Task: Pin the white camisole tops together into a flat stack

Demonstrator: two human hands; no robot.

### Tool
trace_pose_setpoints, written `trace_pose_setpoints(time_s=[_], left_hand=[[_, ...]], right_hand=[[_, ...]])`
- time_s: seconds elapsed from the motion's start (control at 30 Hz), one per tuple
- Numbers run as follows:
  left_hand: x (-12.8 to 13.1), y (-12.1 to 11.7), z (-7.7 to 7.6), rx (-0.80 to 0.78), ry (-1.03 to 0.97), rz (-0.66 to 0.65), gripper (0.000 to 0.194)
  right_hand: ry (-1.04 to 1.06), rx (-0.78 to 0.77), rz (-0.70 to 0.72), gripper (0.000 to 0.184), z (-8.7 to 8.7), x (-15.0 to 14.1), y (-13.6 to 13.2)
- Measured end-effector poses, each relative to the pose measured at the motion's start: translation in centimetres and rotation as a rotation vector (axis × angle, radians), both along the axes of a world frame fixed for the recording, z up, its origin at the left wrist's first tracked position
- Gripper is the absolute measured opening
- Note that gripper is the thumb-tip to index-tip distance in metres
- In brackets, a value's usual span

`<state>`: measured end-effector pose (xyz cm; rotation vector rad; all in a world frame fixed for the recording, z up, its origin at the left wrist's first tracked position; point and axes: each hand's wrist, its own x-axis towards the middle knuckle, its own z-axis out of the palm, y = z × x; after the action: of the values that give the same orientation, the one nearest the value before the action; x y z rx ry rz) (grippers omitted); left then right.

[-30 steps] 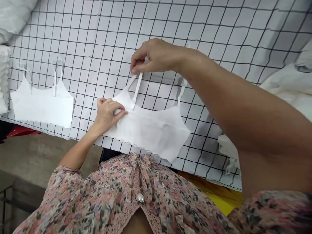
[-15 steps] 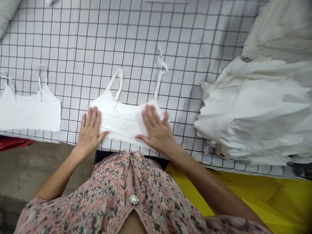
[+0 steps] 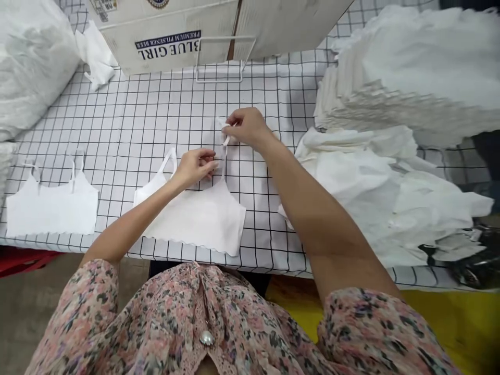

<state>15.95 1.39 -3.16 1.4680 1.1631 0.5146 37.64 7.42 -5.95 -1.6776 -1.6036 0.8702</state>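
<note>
1. Now my right hand (image 3: 248, 127) pinches the strap (image 3: 224, 159) of the white cropped top between thumb and fingers, a narrow grip.
2. My left hand (image 3: 194, 166) is curled just beside that strap; I cannot tell whether it holds anything.
3. The white cropped top (image 3: 195, 219) lies flat on the grid-printed table cover (image 3: 269, 198), between another white top (image 3: 50, 208) and a heap of white fabric (image 3: 390, 208).

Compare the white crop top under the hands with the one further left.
The middle crop top has the right hand pinching its strap; the far-left crop top is untouched. The middle one sits skewed, the far-left one nearly square. Both are white, with thin straps and scalloped hems.
</note>
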Motion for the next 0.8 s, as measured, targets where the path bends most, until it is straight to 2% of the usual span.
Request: trace_pose_setpoints(time_s=[0.07,0.17,0.23,0.3,0.33,0.4,0.47,0.5,0.57,0.63,0.7,0.8], left_hand=[[1.9,0.5,-0.1,-0.089,0.005,-0.003,0.016],[3.2,0.3,-0.2,-0.134,0.039,-0.019,0.017],[3.3,0.1,-0.3,-0.143,0.066,-0.027,0.023],[3.1,0.0,-0.6,-0.141,0.064,-0.042,0.027],[3.0,0.0,-0.8,-0.136,0.052,-0.051,0.029],[2.9,0.1,-1.1,-0.123,0.015,-0.074,0.036],[2.9,0.2,-1.3,-0.117,-0.006,-0.084,0.04],[3.0,0.2,-1.4,-0.118,-0.006,-0.083,0.04],[3.1,0.2,-1.3,-0.128,0.013,-0.076,0.038],[3.2,0.1,-1.2,-0.129,0.033,-0.075,0.037],[3.3,0.1,-1.0,-0.124,0.055,-0.082,0.035],[3.3,0.2,-1.0,-0.122,0.086,-0.086,0.033]], right_hand=[[0.179,-0.032,-0.036,0.023,1.0,0.8,-0.3],[0.353,-0.083,0.019,0.024,2.9,2.2,-1.2],[0.264,-0.085,-0.046,0.018,4.0,2.9,-1.9],[0.021,-0.018,-0.062,0.014,4.7,3.2,-2.7],[-0.099,0.013,0.025,0.022,4.9,3.1,-3.1],[-0.255,0.01,0.363,0.038,5.1,2.5,-3.7],[-0.346,-0.101,0.655,0.039,5.0,1.5,-3.8],[-0.403,-0.169,0.715,0.034,4.9,1.1,-3.7],[-0.527,-0.288,0.712,0.021,5.0,0.6,-2.9],[-0.629,-0.392,0.68,0.02,5.6,0.8,-2.1],[-0.695,-0.479,0.651,0.029,7.2,1.7,-1.4],[-0.74,-0.545,0.545,0.038,10.7,4.0,-1.1]])
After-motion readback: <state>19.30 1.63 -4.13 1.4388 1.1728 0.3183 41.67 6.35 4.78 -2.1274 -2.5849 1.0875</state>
